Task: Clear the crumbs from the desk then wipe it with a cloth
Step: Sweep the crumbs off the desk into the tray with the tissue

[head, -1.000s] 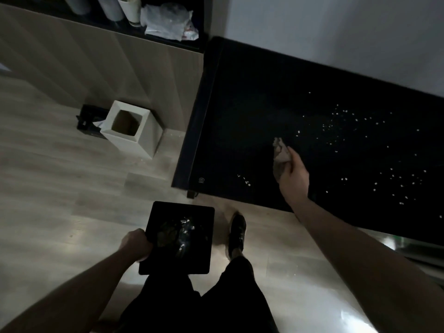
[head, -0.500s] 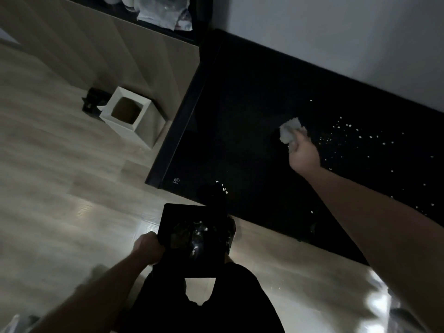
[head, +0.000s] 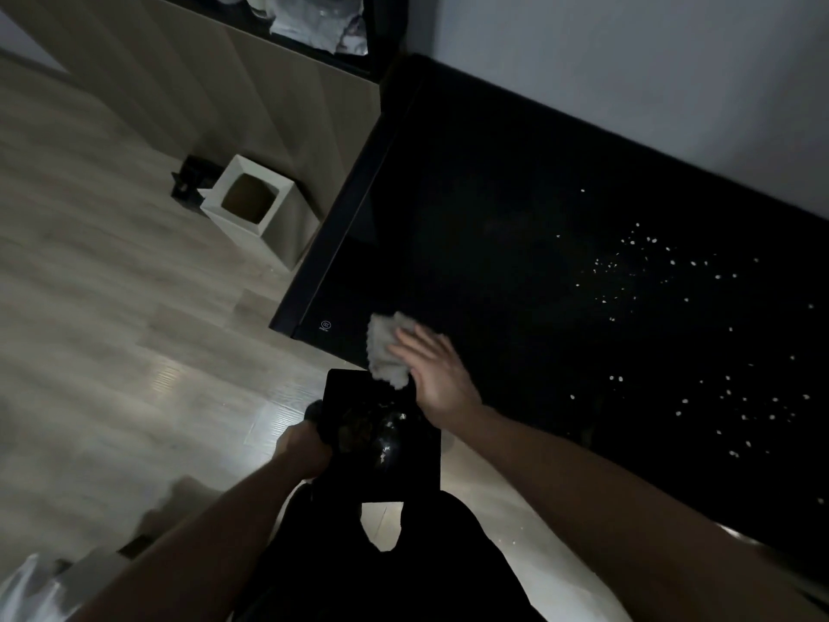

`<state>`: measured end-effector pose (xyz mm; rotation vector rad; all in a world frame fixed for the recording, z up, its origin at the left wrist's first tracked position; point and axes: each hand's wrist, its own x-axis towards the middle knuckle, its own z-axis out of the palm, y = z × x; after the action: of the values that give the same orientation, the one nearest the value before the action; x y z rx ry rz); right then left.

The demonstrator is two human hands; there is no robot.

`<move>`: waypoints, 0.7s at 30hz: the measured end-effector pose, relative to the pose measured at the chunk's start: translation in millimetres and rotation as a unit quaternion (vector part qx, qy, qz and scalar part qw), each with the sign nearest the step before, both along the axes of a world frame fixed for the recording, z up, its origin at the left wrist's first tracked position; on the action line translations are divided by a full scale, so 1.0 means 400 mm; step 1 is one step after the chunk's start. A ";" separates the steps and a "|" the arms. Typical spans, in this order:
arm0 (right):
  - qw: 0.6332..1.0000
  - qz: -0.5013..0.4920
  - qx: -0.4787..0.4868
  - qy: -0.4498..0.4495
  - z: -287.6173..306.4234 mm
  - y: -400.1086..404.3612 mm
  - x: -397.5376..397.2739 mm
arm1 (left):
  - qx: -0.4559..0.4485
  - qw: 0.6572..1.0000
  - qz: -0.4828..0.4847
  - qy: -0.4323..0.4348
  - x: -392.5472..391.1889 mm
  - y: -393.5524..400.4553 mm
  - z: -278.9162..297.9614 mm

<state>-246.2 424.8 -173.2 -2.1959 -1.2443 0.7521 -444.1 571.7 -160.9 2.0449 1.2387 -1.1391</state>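
My right hand (head: 437,374) presses flat, fingers spread, on the cloth (head: 386,352) at the surface (head: 493,217) edge; my left hand (head: 305,446) grips the tray (head: 403,469) just below.

At centre frame the right hand (head: 437,374) lies flat, fingers spread, pressing a pale cloth (head: 386,350) at the near edge of the black desk (head: 493,195). Just below that edge the left hand (head: 305,446) grips a dark square tray (head: 381,437) by its left side; the cloth overlaps the tray's upper rim. White crumbs (head: 650,271) dot the desk at right, well apart from the cloth. A white bin (head: 251,208) stands on the wood floor (head: 112,329) at upper left, beside the desk's end.
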 end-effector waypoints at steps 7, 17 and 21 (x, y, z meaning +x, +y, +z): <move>0.973 -0.091 0.040 0.208 0.082 -0.123 -0.064 | -0.013 1.000 -0.012 -0.021 0.012 0.002 0.023; 0.946 -0.316 0.073 -0.028 0.158 -0.248 0.356 | -0.013 0.999 -0.037 -0.003 0.032 -0.016 0.014; 0.923 -0.377 0.010 -0.074 0.130 -0.230 0.554 | -0.012 0.999 -0.035 0.000 0.044 -0.024 -0.008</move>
<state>-24.7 332.8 -121.2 -2.4701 -0.3667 0.2533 -426.7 562.2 -164.2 2.0841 1.1560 -1.1809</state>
